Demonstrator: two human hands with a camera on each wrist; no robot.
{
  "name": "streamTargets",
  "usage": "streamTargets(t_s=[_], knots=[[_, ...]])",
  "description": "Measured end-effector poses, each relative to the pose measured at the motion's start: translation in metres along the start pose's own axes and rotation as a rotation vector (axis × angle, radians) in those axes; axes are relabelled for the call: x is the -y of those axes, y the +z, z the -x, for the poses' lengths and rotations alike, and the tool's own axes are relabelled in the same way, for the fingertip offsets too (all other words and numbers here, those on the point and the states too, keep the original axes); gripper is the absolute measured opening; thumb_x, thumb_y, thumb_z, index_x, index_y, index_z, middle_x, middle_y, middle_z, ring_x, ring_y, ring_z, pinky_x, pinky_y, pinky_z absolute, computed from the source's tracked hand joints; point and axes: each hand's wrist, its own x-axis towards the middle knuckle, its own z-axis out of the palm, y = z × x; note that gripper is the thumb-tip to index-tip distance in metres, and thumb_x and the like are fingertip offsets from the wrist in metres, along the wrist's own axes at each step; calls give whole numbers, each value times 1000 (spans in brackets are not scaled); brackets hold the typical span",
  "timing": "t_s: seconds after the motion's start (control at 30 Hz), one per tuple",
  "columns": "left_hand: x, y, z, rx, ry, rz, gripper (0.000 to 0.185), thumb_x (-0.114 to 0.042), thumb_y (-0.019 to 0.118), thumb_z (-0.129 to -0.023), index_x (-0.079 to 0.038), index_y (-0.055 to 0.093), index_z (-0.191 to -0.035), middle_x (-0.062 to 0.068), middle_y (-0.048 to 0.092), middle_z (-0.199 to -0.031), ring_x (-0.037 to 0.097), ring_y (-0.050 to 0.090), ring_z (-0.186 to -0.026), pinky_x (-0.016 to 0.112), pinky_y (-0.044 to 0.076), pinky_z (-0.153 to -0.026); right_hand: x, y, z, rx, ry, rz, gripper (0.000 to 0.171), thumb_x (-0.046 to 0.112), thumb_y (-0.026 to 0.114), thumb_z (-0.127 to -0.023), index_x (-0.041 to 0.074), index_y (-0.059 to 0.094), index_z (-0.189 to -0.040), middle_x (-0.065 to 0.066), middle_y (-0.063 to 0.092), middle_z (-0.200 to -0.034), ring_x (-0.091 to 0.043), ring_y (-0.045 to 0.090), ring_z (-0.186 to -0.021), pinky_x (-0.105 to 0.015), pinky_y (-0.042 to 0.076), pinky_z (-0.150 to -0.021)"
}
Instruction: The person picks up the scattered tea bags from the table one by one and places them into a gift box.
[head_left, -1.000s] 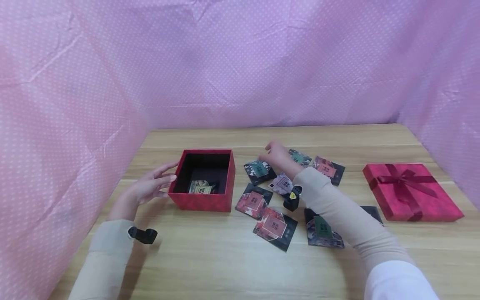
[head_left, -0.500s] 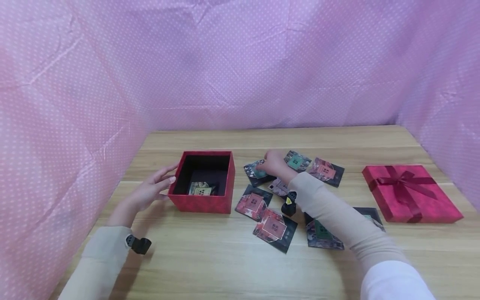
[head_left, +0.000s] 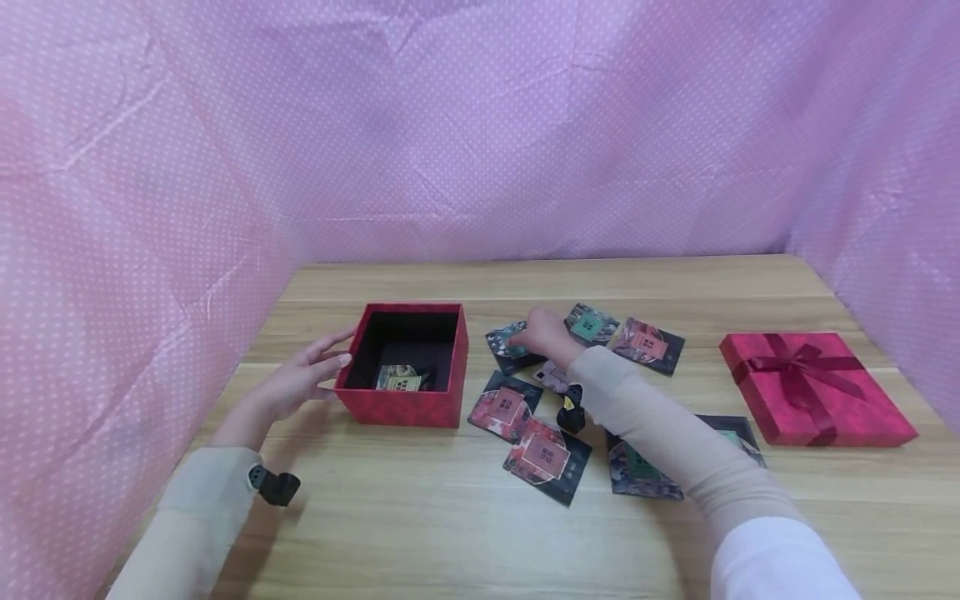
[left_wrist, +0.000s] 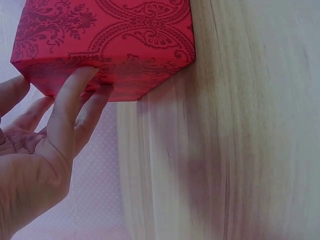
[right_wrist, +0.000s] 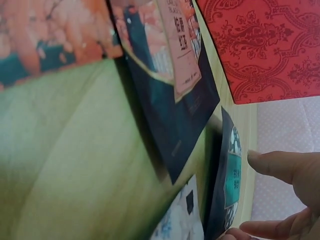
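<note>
The dark packet with the teal label (head_left: 512,343) is located on the wooden surface (head_left: 420,517), just right of the open red box (head_left: 406,363), at the near-left end of a scatter of similar packets. In the right wrist view the packet (right_wrist: 229,187) is seen raised on edge, tilted up off the surface, its long axis running roughly toward the box wall. The right hand (head_left: 550,333) is placed over it; its fingers (right_wrist: 280,166) are partly curled, one above and one below the packet's edge, and appear to pinch it, though the contact itself is only partly shown. The left hand (head_left: 294,382) is held against the left wall of the red box, its fingers (left_wrist: 70,107) nearly straight and spread, with the tips touching the patterned side. One packet (head_left: 402,377) lies inside the box. A red lid with a ribbon bow (head_left: 813,386) lies flat at the far right, well apart.
</note>
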Motion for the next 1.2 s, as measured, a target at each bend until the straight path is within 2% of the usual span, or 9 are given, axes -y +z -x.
streamTargets(t_s=[0.2,0.3,0.43,0.63,0.83,1.2], knots=[[-1,0,0,5,-1,-7,65,-31,47,-100,-16,13,-153,29,22,-152,47,25,-138,62,38,-99,-1,-1,-2,-6,6,15,27,22,74,-81,2,57,-88,-3,48,-75,-17,46,-68,-25,38,-57],[-1,1,0,0,-12,-7,65,-33,48,-100,-17,14,-153,28,23,-152,46,26,-137,60,39,-99,-3,-1,-6,-4,-3,36,25,20,74,-80,4,55,-77,-2,46,-69,-17,45,-64,-25,37,-56],[-1,1,1,0,-16,-2,65,-33,48,-100,-18,14,-153,27,22,-152,47,27,-137,60,39,-99,-7,-3,-11,10,3,37,33,21,75,-79,9,48,-64,1,42,-61,-15,43,-59,-25,37,-54],[-2,1,3,9,-7,17,65,-30,47,-100,-17,12,-153,27,21,-153,47,25,-138,60,37,-100,-12,-4,-15,43,64,-13,37,21,75,-79,11,45,-60,1,43,-57,-15,46,-57,-25,39,-53],[-2,-1,2,18,-2,31,65,-29,47,-100,-16,12,-153,27,21,-153,46,23,-139,61,36,-100,-11,-6,-17,52,75,-34,38,18,76,-76,12,45,-56,1,45,-56,-15,48,-54,-24,40,-50],[-3,-3,2,29,10,24,65,-29,48,-100,-14,13,-153,27,22,-152,48,27,-136,57,43,-97,-8,-7,-18,74,-3,-114,43,5,72,-78,11,33,-60,2,29,-57,-14,32,-53,-24,31,-50]])
